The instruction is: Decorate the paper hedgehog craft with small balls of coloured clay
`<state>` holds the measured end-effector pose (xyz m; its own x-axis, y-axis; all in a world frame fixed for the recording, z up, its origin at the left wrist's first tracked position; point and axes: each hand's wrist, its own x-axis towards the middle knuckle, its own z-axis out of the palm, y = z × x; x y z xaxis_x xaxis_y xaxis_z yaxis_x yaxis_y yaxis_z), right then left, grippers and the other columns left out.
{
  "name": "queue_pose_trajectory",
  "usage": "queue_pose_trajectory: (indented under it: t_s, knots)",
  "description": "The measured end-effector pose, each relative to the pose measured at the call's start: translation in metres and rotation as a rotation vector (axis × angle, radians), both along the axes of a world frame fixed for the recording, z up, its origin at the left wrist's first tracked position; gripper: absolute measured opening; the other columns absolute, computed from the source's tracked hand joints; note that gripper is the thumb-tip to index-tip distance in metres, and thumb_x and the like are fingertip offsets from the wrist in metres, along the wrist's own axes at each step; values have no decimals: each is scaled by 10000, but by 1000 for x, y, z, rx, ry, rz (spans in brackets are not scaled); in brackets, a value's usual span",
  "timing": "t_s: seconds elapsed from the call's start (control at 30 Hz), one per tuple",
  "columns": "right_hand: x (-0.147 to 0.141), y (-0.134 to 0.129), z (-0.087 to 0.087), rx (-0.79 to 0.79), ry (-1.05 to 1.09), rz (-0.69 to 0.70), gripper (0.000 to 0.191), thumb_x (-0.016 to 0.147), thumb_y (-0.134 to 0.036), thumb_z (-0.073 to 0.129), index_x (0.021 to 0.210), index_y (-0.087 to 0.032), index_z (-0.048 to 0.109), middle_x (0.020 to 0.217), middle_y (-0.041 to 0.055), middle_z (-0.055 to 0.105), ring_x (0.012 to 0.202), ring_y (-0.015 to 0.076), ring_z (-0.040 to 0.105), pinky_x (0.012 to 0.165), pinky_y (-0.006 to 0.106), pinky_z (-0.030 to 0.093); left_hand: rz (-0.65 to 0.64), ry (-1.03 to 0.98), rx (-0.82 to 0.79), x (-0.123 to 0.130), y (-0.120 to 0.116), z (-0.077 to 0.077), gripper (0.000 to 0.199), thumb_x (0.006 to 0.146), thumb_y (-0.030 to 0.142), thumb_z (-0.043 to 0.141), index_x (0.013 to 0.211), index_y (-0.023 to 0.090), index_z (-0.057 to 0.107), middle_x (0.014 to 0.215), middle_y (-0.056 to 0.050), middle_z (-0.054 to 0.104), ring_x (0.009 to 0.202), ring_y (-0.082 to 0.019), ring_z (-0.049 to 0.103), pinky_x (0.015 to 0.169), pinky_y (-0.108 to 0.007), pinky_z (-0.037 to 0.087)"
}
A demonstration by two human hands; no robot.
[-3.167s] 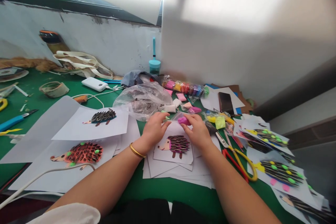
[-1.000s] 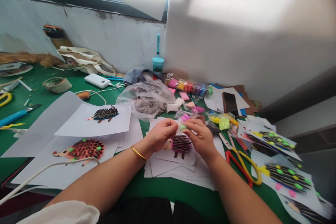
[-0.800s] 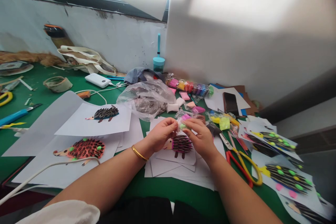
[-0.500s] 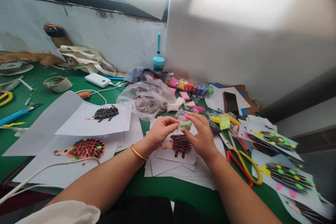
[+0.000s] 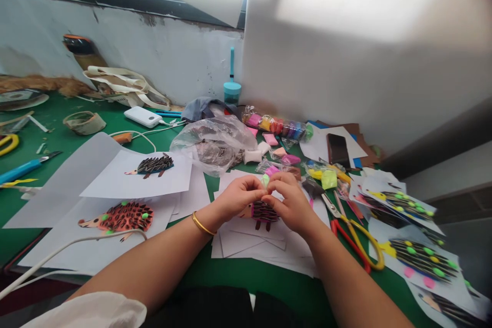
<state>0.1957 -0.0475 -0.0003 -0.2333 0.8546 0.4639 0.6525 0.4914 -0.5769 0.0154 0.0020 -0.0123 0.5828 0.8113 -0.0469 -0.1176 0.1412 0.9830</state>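
My left hand (image 5: 243,198) and my right hand (image 5: 291,202) meet fingertip to fingertip over the papers, both closed in a pinch. Between and just behind the fingers shows a small packet of light green clay (image 5: 265,180), mostly hidden by them. Below lies a hedgehog picture (image 5: 265,211) with dark seed-like spines and a pink edge, partly covered by my hands. Beyond the fingertips is a bright pink clay packet (image 5: 272,170).
Scissors (image 5: 353,236) with red and yellow handles lie right of my right hand. Other hedgehog pictures (image 5: 126,218) are at both sides. A clear plastic bag (image 5: 215,138) holds dark seeds. Behind are a row of coloured clays (image 5: 277,125), a phone (image 5: 338,150) and a white power bank (image 5: 143,117).
My hands have drawn together and slightly down, fingertips now meeting. The green clay packet, plainly visible between them before, is mostly covered, and more of the hedgehog picture is hidden.
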Motion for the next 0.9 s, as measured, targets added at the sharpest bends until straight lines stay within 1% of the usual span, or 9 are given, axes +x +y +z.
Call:
queue_pose_trajectory:
  t_s: [0.07,0.17,0.37,0.53,0.63,0.73,0.8,0.87,0.9]
  knots:
    - [2,0,1,-49,29,44,181,923,-370,624,804,-233,621,975,52,604,1002,234,542,879,396,456,-25,-12,-31,1,0,-2,365,692,446,808,731,153,594,666,20,573,610,-95,488,593,-237,371]
    - [4,0,1,-75,41,88,164,945,-324,583,815,-230,618,981,50,596,994,220,544,889,391,459,-32,-21,-34,1,1,-3,378,702,463,803,744,151,593,682,17,576,631,-97,499,613,-238,380]
    - [2,-3,5,-52,-88,28,128,925,-309,601,825,-231,620,981,55,602,979,232,533,881,410,453,-42,-15,41,0,1,1,376,746,490,766,740,156,594,699,10,575,648,-103,503,612,-238,388]
    - [2,-2,3,-53,-77,83,188,990,-290,492,866,-235,622,994,58,597,969,217,528,860,395,457,-56,34,114,-1,3,1,342,780,471,730,738,162,587,690,10,571,650,-112,504,621,-250,393]
    - [2,-1,1,-36,-27,59,210,992,-274,472,841,-235,613,980,54,594,975,214,529,870,392,456,-9,96,241,0,3,1,287,820,431,668,738,173,569,703,13,554,659,-119,482,633,-261,389]
    - [0,0,0,66,15,-82,217,954,-239,493,752,-225,569,900,53,582,920,219,528,841,404,449,124,297,498,1,0,1,236,875,355,576,715,188,528,707,11,525,676,-131,457,644,-276,366]
    - [-2,-1,0,143,28,-170,220,917,-216,515,698,-226,534,849,51,567,876,222,523,823,414,445,205,431,643,1,-3,0,211,882,291,537,697,195,502,707,9,515,683,-138,447,642,-283,347]
    - [-4,-2,0,177,37,-190,225,896,-206,530,672,-230,517,832,49,559,863,223,526,815,414,450,251,484,700,1,-4,-1,173,851,228,537,687,198,495,708,9,519,688,-140,454,640,-283,344]
    - [-4,-2,0,175,39,-183,226,896,-211,537,671,-231,517,838,50,562,876,225,532,822,414,454,265,476,687,1,-4,-2,160,833,207,545,681,198,495,704,10,526,686,-137,463,640,-280,349]
